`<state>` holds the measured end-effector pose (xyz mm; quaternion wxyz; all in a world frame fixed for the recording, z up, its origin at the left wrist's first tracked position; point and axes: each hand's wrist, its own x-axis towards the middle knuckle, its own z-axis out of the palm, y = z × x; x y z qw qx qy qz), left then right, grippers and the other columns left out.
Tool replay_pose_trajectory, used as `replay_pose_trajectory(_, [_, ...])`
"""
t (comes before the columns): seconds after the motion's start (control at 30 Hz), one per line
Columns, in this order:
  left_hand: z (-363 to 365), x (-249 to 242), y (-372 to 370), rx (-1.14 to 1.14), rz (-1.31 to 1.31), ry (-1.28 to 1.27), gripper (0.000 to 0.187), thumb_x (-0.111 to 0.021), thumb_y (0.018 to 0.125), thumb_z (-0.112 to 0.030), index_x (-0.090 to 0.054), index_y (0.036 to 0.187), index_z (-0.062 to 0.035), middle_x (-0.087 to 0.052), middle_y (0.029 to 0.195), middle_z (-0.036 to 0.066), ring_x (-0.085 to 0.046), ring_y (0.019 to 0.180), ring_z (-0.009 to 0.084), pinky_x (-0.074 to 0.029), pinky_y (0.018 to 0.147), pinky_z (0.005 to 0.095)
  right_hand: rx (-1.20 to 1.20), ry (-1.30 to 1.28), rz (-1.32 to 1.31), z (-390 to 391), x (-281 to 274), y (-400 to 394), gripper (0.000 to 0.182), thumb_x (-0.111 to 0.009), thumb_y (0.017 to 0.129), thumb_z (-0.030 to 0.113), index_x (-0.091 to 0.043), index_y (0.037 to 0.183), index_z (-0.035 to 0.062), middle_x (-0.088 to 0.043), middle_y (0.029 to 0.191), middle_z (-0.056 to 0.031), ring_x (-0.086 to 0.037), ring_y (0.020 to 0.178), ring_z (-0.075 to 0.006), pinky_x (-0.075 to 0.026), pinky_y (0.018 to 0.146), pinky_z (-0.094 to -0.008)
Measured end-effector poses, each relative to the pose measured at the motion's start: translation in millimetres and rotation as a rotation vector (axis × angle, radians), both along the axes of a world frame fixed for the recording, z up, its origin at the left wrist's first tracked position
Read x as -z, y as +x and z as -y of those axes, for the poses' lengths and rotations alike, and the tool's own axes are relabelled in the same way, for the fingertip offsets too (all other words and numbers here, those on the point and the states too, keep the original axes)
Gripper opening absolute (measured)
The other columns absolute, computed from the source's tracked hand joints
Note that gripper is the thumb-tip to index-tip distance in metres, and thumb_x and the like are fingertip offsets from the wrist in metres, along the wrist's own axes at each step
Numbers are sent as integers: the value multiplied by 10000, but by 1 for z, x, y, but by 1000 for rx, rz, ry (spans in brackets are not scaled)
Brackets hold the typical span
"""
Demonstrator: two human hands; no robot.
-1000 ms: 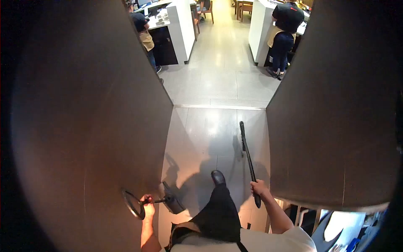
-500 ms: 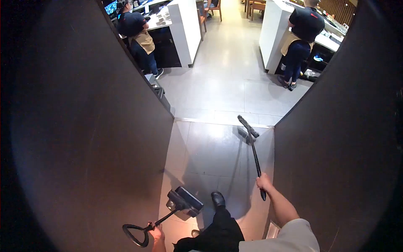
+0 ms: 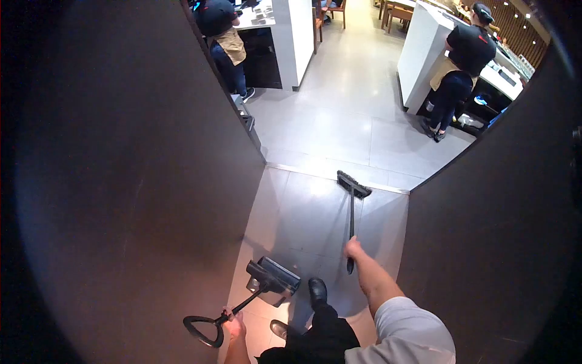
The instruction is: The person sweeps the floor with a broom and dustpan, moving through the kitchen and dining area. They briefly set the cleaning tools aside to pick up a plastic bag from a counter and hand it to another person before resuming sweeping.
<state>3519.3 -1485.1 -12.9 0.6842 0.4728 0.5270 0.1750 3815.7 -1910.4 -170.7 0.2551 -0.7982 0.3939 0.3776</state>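
My right hand [image 3: 353, 247] is closed around the black handle of a broom [image 3: 352, 213]. Its dark bristled head [image 3: 354, 184] is at the metal strip across the doorway floor. Low on the left, my left hand [image 3: 233, 323] grips the shaft of a long-handled dustpan [image 3: 274, 283], just below its looped black grip [image 3: 204, 331]. The pan part hangs in front of my feet, its opening toward the upper right. A black shoe [image 3: 317, 293] of mine is just right of the pan.
Dark walls [image 3: 133, 182] flank the passage on both sides. Past the floor strip [image 3: 388, 188], one person [image 3: 225, 45] stands at a left counter [image 3: 294, 42] and another [image 3: 464, 67] at a right counter [image 3: 424, 54]. Wooden chairs [image 3: 397, 17] stand farther back.
My right hand and the broom have swung left, and the broom head now lies at the floor strip. The dustpan has shifted slightly right in view. The camera view has turned a little left.
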Motion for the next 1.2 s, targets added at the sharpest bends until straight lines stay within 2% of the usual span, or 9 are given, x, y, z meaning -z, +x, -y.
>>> replay_pose_trajectory(0.03, [2, -6, 2, 54, -39, -13, 434, -551, 843, -417, -370, 1079, -101, -412, 1082, 59, -421, 1034, 224, -323, 943, 492, 273, 57, 23, -12, 32, -11, 551, -605, 736, 237, -361, 1190, 42, -480, 1217, -166, -511, 1092, -284, -387, 938, -354])
replay_pose_trajectory(0.1, [3, -13, 1, 79, -79, -56, 483, -556, 835, -438, -361, 1144, -122, -396, 1130, 42, -413, 1073, 228, -317, 945, 488, -397, 49, -176, -36, -7, -46, 629, -549, 768, 253, -239, 1260, 12, -484, 1193, -211, -511, 1084, -312, -284, 1016, -363])
replay_pose_trajectory(0.3, [-31, 69, -26, 451, -228, 317, 476, -560, 834, -431, -382, 1181, -158, -392, 1057, 8, -416, 936, 173, -360, 801, 400, -867, 155, -192, -62, -99, -187, 895, -599, 711, 171, 20, 1281, -132, -481, 1136, -308, -517, 1046, -385, -415, 877, -421])
replay_pose_trajectory(0.43, [-14, 36, -8, 56, 19, -129, 205, -558, 853, -261, -486, 953, -98, -466, 918, 0, -461, 837, 121, -396, 644, 239, -804, 300, -319, -87, -190, -245, 591, -510, 754, 106, -237, 1257, -45, -567, 971, -242, -578, 895, -329, -489, 672, -440])
replay_pose_trajectory(0.57, [-16, 31, -20, 35, 58, -75, 327, -579, 834, -314, -476, 1117, -185, -427, 952, -27, -411, 761, 115, -357, 610, 244, -561, 864, -491, -68, -173, -270, 612, -518, 747, 100, -245, 1285, 0, -565, 731, -104, -562, 604, -189, -472, 489, -340])
replay_pose_trajectory(0.67, [-58, 91, -57, 123, 191, 271, 249, -571, 823, -253, -507, 1057, -199, -416, 920, -40, -393, 728, 114, -344, 582, 250, -511, 788, -302, -53, -194, -293, 396, -530, 747, 115, -407, 1119, 59, -500, 618, -62, -500, 483, -146, -434, 422, -306])
replay_pose_trajectory(0.8, [-83, 46, -120, -124, 400, -228, 209, -537, 848, -222, -490, 1049, -253, -399, 959, -49, -389, 846, 159, -368, 665, 326, -414, 643, -148, -55, -254, -312, 323, -530, 747, 119, -464, 1056, 52, -518, 647, -79, -520, 491, -166, -447, 440, -318])
replay_pose_trajectory(0.9, [-97, 51, -159, -214, 279, -209, 348, -529, 873, -291, -407, 1190, -219, -334, 1266, 33, -324, 1188, 313, -331, 946, 467, -375, 548, -16, -42, -233, -295, 361, -543, 746, 105, -434, 1083, 34, -523, 667, -83, -538, 510, -181, -456, 436, -321])
replay_pose_trajectory(1.2, [-96, 45, -165, -185, 112, -190, 619, -460, 887, -396, -134, 1382, -216, -138, 1441, 44, -223, 1276, 371, -242, 1011, 506, -505, 165, 196, -48, -141, -14, 182, -512, 748, 105, -501, 834, -55, -588, 693, -167, -601, 569, -269, -488, 495, -395])
